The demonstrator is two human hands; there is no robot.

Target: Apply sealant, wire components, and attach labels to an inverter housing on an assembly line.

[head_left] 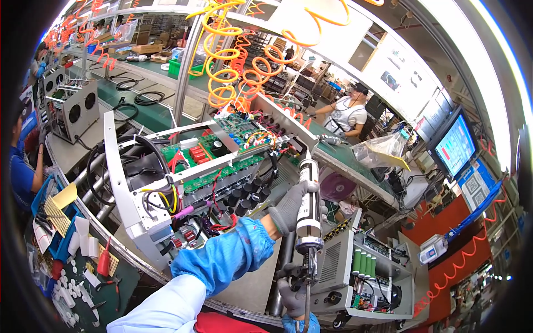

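Observation:
A caulking gun (pixel 311 261) with a white and dark sealant cartridge (pixel 310 213) stands nearly upright in front of me. My left hand (pixel 291 206), in a grey glove and blue oversleeve, is closed around the cartridge's side. Lower down, my right hand (pixel 293 297), also gloved, is wrapped round the gun's handle and trigger end. The cartridge's nozzle tip reaches the right end of an opened metal machine chassis (pixel 114 166); whether it touches cannot be told. Inside the chassis are a green circuit board (pixel 244 130), red parts (pixel 198 154), bundled wires and black capacitors (pixel 244 202).
A second opened unit (pixel 333 258) on casters stands at right. Cutters (pixel 114 286), a red-handled tool (pixel 104 261) and white caps lie at lower left. Yellow coiled hoses (pixel 219 61) hang overhead. A monitor (pixel 455 144) is at right; a co-worker (pixel 350 111) stands across the line.

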